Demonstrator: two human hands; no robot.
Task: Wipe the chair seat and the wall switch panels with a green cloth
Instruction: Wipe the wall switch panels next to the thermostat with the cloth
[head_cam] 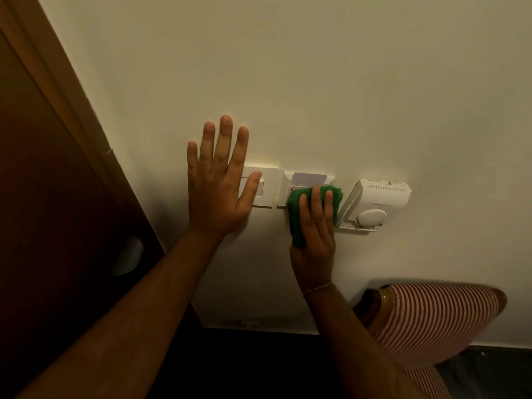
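My right hand (315,226) presses a bunched green cloth (296,217) against the lower part of the middle wall panel (285,191), a key-card holder with a pale card (309,178) in its slot. My left hand (218,182) lies flat on the cream wall with fingers spread, its thumb over the left switch panel (264,185). A white thermostat (374,203) with a round dial sits just right of the cloth. The chair (431,321), padded in red-and-white stripes, stands below at the lower right against the wall.
A dark wooden door (43,211) with its frame (74,96) fills the left side. A white round object (131,256) shows at the door's edge. Dark floor runs along the wall's base.
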